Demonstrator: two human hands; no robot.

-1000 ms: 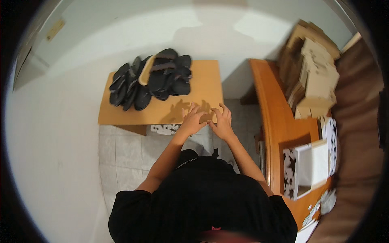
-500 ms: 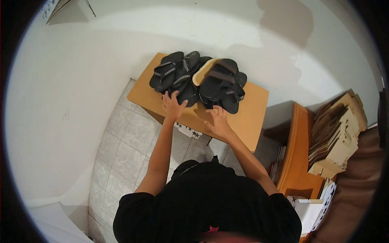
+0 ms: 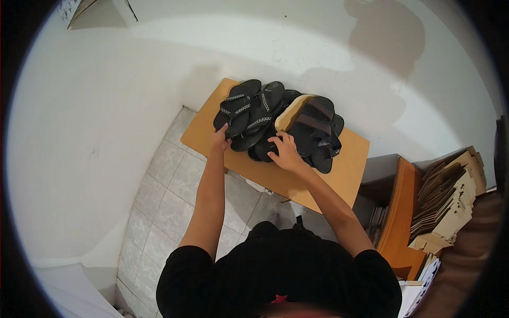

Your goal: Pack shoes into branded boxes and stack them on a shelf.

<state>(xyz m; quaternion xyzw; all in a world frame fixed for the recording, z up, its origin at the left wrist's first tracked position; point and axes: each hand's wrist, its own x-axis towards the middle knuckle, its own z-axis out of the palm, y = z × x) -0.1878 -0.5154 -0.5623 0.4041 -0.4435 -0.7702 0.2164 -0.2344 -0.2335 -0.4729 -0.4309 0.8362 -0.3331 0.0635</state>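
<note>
Black sandals (image 3: 275,122) are lying heaped on a small light-brown wooden table (image 3: 350,159) that is standing against a white wall (image 3: 106,106), and a person in a black top is reaching both bare arms up to the pile from the lower edge of the head view. Farthest left, grey floor tiles (image 3: 159,196) are showing beside the table's near corner. The left hand (image 3: 219,140) is resting at the heel end of the leftmost sandal with patterned straps (image 3: 236,111), its fingers touching the sole; whether they are actually closing on it cannot be told from this angle. Next along, a second patterned-strap sandal (image 3: 260,119) is overlapping the first. The right hand (image 3: 283,150) is curling its fingers over the edge of a dark sandal near the middle of the heap, apparently gripping it lightly. Beyond it, one sandal is lying turned over with its tan underside (image 3: 291,111) showing, beside a broad-strapped black pair (image 3: 318,132). Farthest right, flattened cardboard boxes (image 3: 445,201) are stacked on an orange-brown counter (image 3: 397,212), well apart from the table. Judging by the layout, the sorting of the footwear seems to be barely under way: every sandal is still on the heap, none is sitting apart on the table's bare surface, and no matched pairs are laid out.
</note>
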